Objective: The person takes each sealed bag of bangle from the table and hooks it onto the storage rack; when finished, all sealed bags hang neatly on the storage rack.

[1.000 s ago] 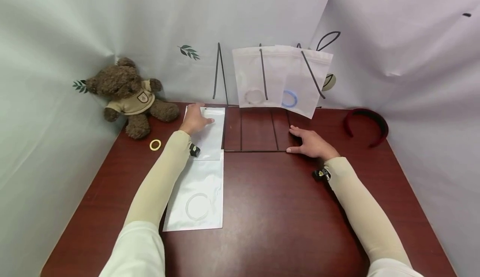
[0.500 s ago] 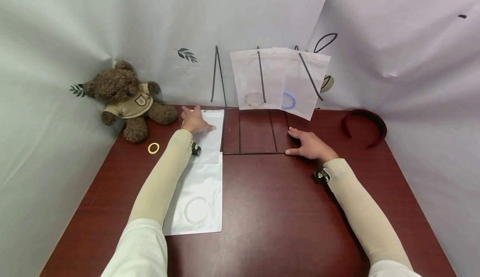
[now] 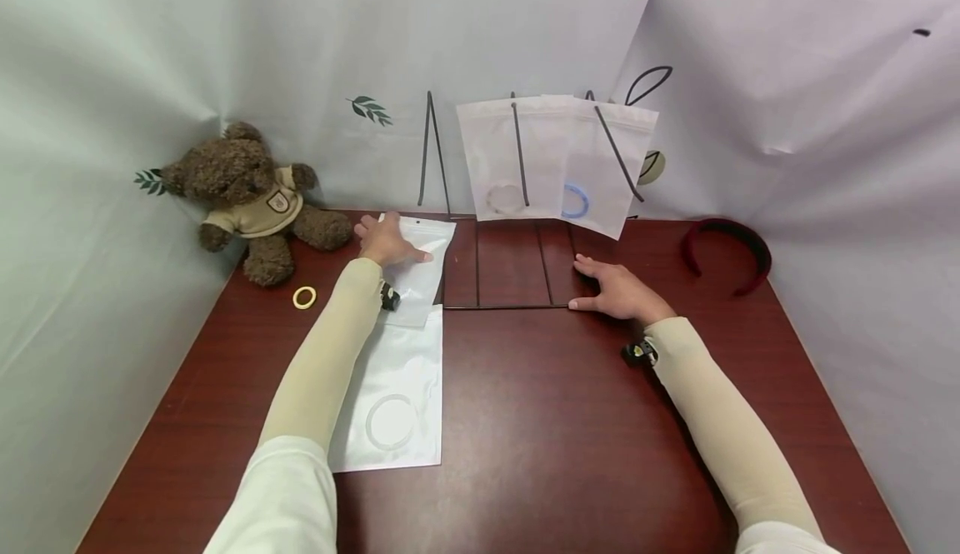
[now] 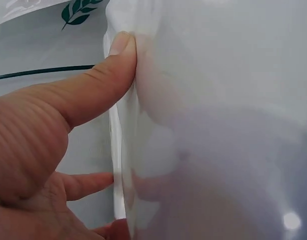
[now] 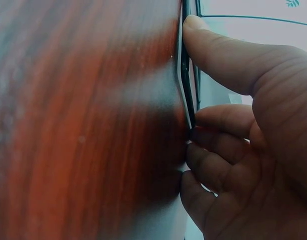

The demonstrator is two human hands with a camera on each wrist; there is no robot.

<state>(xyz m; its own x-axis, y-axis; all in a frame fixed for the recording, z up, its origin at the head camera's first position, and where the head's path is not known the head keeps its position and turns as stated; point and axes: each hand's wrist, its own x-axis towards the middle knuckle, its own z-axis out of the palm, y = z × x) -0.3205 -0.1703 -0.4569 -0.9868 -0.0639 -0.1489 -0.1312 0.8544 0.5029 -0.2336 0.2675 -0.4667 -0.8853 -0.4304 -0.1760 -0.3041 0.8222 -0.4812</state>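
Observation:
A white translucent zip bag (image 3: 420, 287) lies on the table, its upper right edge bowed up slightly. My left hand (image 3: 388, 243) rests on it with thumb and fingers spread; in the left wrist view the thumb presses the bag's surface. Partly beneath is another zip bag (image 3: 420, 366), a pale ring (image 3: 391, 421) showing through. A dark wire rack (image 3: 510, 307) stands at the back, and two zip bags hang on its hooks, one with a brownish ring (image 3: 504, 198), one with a blue ring (image 3: 576, 201). My right hand (image 3: 622, 291) touches the rack's front right base corner, its fingers slightly bent.
A brown teddy bear (image 3: 262, 208) sits at the back left, with a yellow ring (image 3: 304, 297) in front of it. At the back right lies a dark red headband (image 3: 738, 237). Pale curtains (image 3: 847, 171) surround the table (image 3: 562, 454). The rack's left hook (image 3: 423, 154) is bare.
The upper bag has turned a little, its top end shifting right over the rack's base edge. My left fingers have spread leftward toward its left edge. My right hand has stayed on the rack.

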